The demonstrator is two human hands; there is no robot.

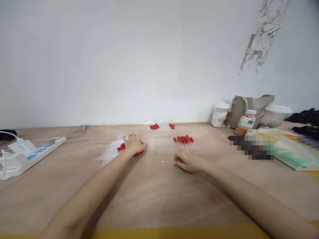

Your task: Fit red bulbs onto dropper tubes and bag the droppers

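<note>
Right now, from my remote seat, I have the right hand (188,161) in a narrow pinch, thumb and fingertips drawn together around one end of a thin clear tube (167,162). Its free end sticks out to the left, nearly level, just above or on the brown-covered table (154,196); I can't tell which. On the other side, I have the left hand (134,144) palm down with the fingers partly spread over a cluster of red bulbs (121,147). Those fingertips point away from me, and I cannot tell whether that grip has closed on a bulb or only rests over the pile.

The red bulbs are smooth, rounded and elongated, showing on both sides of the hand, with a clear plastic sheet (109,154) beside and under them. Between the two hands I see a row of clear tubes (159,146), slender and uncapped, laid side by side and pointing away from me. Just beyond the right hand, red-capped tubes (183,139) lie fanned close together, bulbs at their far ends. Near the wall, a clear plastic bag (163,126) shows two small groups of red pieces.
</note>
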